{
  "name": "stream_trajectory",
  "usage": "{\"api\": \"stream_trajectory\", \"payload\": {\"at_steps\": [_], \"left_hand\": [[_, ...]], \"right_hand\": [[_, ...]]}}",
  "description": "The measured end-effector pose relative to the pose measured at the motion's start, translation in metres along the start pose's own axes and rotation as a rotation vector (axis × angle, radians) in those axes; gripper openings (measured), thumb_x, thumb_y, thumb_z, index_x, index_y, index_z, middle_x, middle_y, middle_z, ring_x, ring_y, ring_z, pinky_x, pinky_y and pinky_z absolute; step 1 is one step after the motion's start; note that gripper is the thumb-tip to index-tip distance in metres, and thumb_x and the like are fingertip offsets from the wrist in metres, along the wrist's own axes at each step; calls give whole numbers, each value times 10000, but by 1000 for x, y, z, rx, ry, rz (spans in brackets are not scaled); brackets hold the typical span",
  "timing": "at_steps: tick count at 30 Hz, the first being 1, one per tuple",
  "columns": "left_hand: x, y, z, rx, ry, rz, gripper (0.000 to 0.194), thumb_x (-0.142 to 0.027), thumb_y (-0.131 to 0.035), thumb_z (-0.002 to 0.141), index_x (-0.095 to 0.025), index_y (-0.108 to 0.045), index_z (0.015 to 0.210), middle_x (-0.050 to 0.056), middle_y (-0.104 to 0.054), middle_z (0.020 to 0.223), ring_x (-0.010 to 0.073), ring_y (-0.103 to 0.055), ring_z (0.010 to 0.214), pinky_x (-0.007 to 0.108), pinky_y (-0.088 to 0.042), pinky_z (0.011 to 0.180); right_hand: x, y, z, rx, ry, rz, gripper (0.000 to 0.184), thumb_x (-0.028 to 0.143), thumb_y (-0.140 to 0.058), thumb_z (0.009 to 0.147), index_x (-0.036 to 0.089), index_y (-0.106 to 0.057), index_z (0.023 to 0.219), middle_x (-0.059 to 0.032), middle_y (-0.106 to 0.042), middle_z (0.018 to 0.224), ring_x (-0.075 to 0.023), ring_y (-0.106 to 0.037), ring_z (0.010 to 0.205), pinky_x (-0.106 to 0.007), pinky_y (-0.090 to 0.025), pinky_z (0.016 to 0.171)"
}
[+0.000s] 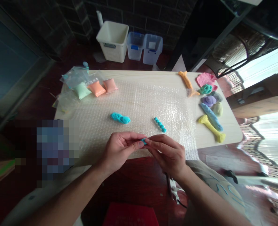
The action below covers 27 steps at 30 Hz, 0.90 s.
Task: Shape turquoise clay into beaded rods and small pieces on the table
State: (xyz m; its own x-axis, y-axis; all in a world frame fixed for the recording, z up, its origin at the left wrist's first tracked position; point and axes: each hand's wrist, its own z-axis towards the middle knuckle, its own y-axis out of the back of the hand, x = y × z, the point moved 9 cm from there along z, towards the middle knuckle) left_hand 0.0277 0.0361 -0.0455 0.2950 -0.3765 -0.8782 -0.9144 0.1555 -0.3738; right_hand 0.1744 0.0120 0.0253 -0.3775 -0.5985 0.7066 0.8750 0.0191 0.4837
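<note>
Between the fingertips of both hands is a small piece of blue modelling clay (144, 141), partly covered by the fingers. My left hand (120, 149) pinches it with thumb and forefinger from the left. From the right, my right hand (168, 152) closes its fingertips on the same piece. Just beyond the hands lies a short row of small blue clay balls (159, 124), touching one another in a slanting line. Farther left rests a larger twisted lump of blue clay (120, 118). Both lie on a sheet of bubble wrap (139, 100).
Packets of green (82, 90), orange (97, 88) and pink clay (110, 85) lie at the table's back left. Several shaped clay pieces, including a yellow bone shape (211, 128) and an orange one (186, 81), line the right side. Bins (112, 40) stand beyond the table (150, 75).
</note>
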Motion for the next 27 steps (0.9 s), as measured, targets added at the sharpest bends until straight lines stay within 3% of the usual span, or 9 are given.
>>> {"api": "stream_trajectory", "payload": {"at_steps": [8, 12, 16, 20, 24, 27], "left_hand": [[6, -1, -4, -31, 65, -115, 220, -291, -902, 796, -202, -862, 994, 101, -845, 1036, 244, -812, 947, 360, -672, 902], [4, 6, -5, -97, 14, -77, 208, -240, -942, 739, -222, -866, 932, 82, -849, 1016, 232, -810, 955, 329, -666, 899], [-1, 10, -5, -125, -48, 33, 204, -245, -939, 743, -238, -866, 933, 68, -850, 1004, 250, -809, 972, 367, -668, 920], [-15, 8, -6, -123, -176, 158, 181, -247, -914, 776, -243, -867, 951, 57, -851, 990, 253, -812, 939, 379, -679, 896], [-36, 5, -13, -143, -402, 355, 161, -177, -866, 826, -258, -864, 965, 43, -847, 1025, 224, -796, 974, 339, -658, 915], [-43, 0, -18, -139, -484, 472, 169, -162, -841, 852, -269, -861, 981, 38, -843, 1034, 205, -789, 972, 332, -640, 943]], "right_hand": [[4, 9, 3, -75, -14, 9, 360, 21, -761, 894, 161, -773, 1226, -104, -783, 992, -184, -767, 870, -281, -652, 741], [4, 11, 1, -115, -72, 54, 370, 18, -773, 881, 205, -793, 1200, -81, -810, 1015, -184, -786, 879, -279, -663, 752], [-2, 5, -1, -100, -154, 144, 360, 31, -751, 897, 249, -811, 1177, -75, -810, 1033, -197, -785, 888, -316, -672, 750], [-20, 1, -6, -159, -321, 288, 289, 117, -794, 894, 258, -823, 1144, -81, -814, 1006, -210, -774, 867, -345, -671, 739], [-42, -10, -15, -191, -578, 558, 191, 208, -848, 865, 242, -843, 1053, -58, -814, 903, -160, -744, 684, -284, -652, 619], [-46, -14, -15, -182, -632, 640, 148, 201, -874, 834, 240, -854, 975, -44, -815, 869, -148, -747, 678, -264, -654, 639]]}}
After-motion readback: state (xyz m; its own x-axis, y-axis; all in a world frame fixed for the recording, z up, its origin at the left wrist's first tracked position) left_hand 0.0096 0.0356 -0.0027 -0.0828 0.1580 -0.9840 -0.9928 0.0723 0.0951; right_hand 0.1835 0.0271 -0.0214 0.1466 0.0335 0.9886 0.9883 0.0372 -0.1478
